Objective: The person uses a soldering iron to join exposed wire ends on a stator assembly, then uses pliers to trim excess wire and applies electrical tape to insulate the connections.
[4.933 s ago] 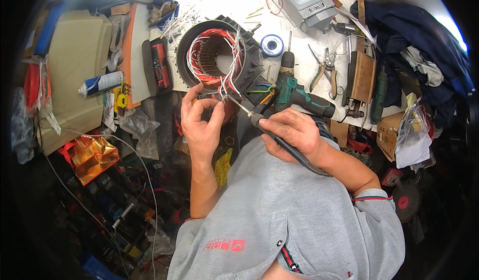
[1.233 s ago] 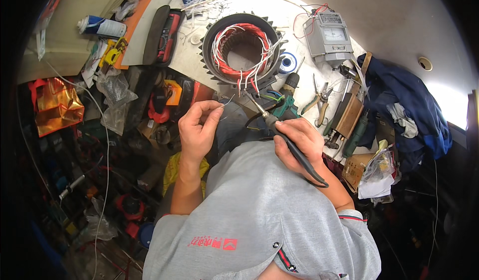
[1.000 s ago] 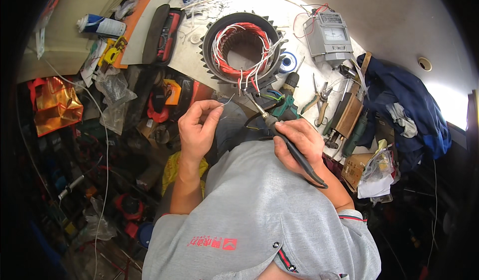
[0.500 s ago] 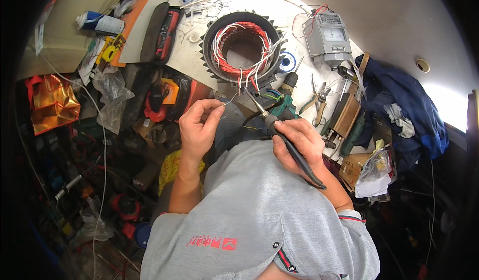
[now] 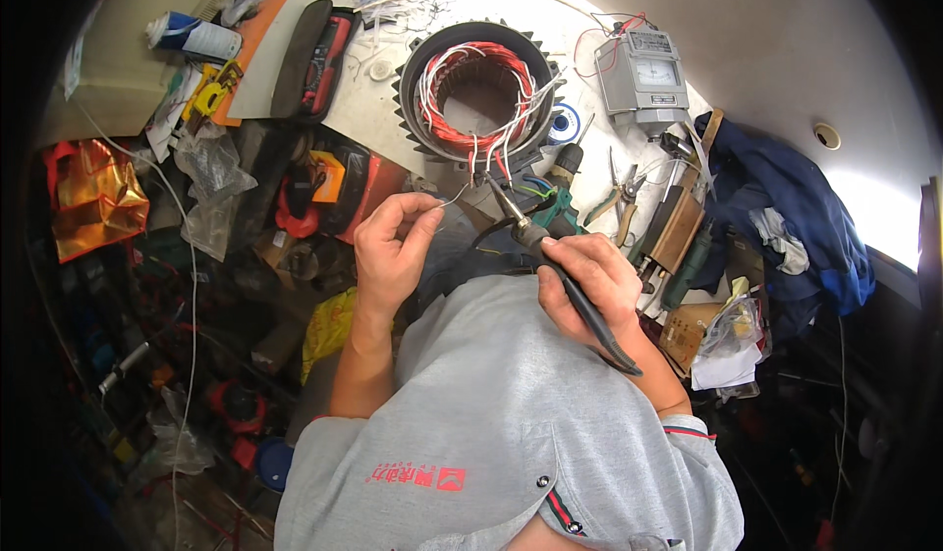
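Observation:
In front of me a ribbed dark motor stator [image 5: 406, 94] stands with its bore facing up, with red and white windings [image 5: 432, 124] around the inside. Several lead wires hang over its near rim. My right hand [image 5: 594, 274] grips a soldering iron [image 5: 531, 236], its tip pointing up at the lead ends. Between thumb and forefinger, my left hand [image 5: 388, 247] pinches a thin silvery solder wire [image 5: 455, 197] that reaches toward the same ends. Whether tip and wire touch the leads is too small to tell.
A grey analog meter [image 5: 643, 72] stands far right. Pliers [image 5: 624, 197], a green drill [image 5: 558, 212] and a blue solder spool [image 5: 565, 124] lie right of the stator. To the left are a red multimeter [image 5: 329, 65] in its case and a spray can [image 5: 196, 38].
Both hands stay almost still, with the same holds on the iron and the solder wire. The surroundings at the left have shifted slightly leftward in the view.

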The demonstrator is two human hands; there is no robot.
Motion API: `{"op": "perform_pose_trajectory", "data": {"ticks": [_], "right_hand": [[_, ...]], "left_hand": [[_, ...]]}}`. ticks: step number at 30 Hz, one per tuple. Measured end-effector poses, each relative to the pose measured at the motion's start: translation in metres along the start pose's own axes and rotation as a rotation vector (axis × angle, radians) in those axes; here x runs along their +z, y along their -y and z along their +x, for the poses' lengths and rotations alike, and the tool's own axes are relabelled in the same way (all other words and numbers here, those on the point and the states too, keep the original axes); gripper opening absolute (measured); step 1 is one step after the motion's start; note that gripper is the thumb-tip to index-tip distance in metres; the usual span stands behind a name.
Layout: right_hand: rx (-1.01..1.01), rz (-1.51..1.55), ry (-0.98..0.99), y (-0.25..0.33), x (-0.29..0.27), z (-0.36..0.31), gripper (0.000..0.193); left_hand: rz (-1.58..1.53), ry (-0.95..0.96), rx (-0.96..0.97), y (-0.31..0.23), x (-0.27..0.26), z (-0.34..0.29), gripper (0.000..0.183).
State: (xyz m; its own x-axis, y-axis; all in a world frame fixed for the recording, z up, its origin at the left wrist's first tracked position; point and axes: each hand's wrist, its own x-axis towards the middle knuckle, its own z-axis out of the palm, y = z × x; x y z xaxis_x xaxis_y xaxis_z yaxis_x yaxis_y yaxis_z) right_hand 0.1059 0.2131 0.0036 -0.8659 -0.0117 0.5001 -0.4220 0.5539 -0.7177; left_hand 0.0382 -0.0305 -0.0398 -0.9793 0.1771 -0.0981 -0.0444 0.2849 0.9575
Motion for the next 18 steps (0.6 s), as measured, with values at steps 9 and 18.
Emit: {"op": "perform_pose_trajectory", "data": {"ticks": [9,18], "right_hand": [[0.042,-0.012,0.061,0.005,-0.0036,-0.0009,0.031],[0.048,-0.009,0.041,0.007,-0.0029,0.0011,0.03]], "left_hand": [[0.01,-0.021,0.02,-0.001,-0.0002,-0.0008,0.011],[-0.012,-0.05,0.036,0.0028,0.0004,-0.0014,0.011]]}}
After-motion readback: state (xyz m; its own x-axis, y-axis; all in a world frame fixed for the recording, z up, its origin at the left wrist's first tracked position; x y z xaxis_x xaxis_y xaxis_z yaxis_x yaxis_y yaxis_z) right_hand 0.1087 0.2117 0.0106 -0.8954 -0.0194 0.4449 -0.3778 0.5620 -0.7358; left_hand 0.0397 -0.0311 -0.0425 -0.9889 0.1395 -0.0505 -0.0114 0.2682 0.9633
